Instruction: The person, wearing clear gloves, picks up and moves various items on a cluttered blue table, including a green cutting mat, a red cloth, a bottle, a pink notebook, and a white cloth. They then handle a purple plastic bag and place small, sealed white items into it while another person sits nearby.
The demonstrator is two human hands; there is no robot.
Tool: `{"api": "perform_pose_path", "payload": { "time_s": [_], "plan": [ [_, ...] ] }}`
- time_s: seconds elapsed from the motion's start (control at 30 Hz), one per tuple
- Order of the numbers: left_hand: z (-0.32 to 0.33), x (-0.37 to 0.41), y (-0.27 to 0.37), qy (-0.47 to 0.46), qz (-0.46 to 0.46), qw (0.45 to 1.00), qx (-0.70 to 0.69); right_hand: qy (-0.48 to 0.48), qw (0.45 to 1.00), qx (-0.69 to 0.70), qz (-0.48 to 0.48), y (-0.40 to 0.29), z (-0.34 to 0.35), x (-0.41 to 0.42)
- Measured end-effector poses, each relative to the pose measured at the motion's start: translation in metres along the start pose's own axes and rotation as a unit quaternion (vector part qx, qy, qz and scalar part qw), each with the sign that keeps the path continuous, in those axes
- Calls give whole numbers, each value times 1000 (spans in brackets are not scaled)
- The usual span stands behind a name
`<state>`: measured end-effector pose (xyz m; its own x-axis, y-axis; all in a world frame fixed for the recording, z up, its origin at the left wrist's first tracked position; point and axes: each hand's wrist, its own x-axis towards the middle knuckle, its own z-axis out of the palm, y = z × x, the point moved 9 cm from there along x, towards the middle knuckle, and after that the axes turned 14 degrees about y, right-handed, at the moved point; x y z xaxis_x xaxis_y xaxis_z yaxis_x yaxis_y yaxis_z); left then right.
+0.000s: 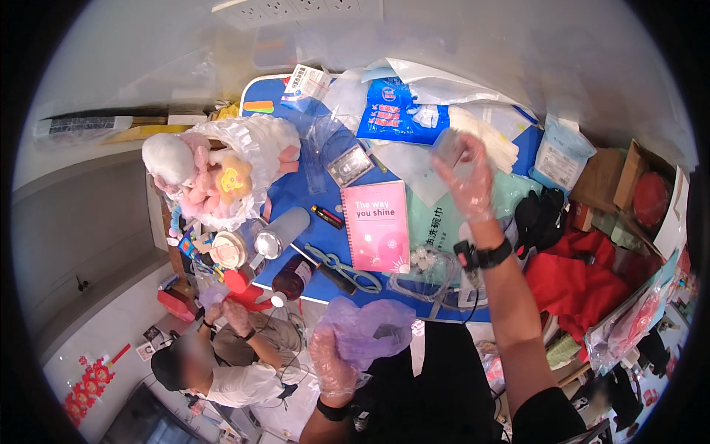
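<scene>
My left hand (331,358), in a clear plastic glove, grips a thin purple plastic bag (371,333) before my body, below the table's front edge. My right hand (470,186), also gloved, reaches over the back right of the table. Its fingers pinch a small, greyish translucent item (445,145), too blurred to name. Right beside it is a blue plastic package (385,119) bearing writing, with a stack of cream-coloured cloths or sheets (485,136) to its right. Under my right forearm spreads a mint-green package (438,213). A pink spiral notebook (377,222) lies to its left.
The blue table (291,191) also bears a clear-boxed item (350,165), scissors (355,276), a dark bottle (292,277), a tumbler (285,227) and a basket of plush toys (244,139). Red cloth (577,266) and cardboard boxes (602,172) crowd the right. A person (238,372) sits at lower left.
</scene>
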<state>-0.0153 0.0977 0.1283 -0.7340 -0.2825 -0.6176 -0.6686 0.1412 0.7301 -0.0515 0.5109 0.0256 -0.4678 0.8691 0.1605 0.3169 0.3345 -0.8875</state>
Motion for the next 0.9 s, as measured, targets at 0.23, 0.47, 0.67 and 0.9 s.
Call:
{"api": "perform_pose_path", "payload": {
  "time_s": [0.23,0.47,0.67,0.9],
  "plan": [
    [6,-1,16,-3,-7,1000,-16,-97,989,99,54,-24,-20,-89],
    [0,2,-16,-1,5,1000,24,-48,981,164,93,-13,-55,-106],
    [13,-13,-30,9,-66,997,-41,-30,977,170,128,-2,-75,-107],
    [22,-20,-27,-13,-51,999,-1,-94,991,-93,28,9,-86,-106]
  ]
}}
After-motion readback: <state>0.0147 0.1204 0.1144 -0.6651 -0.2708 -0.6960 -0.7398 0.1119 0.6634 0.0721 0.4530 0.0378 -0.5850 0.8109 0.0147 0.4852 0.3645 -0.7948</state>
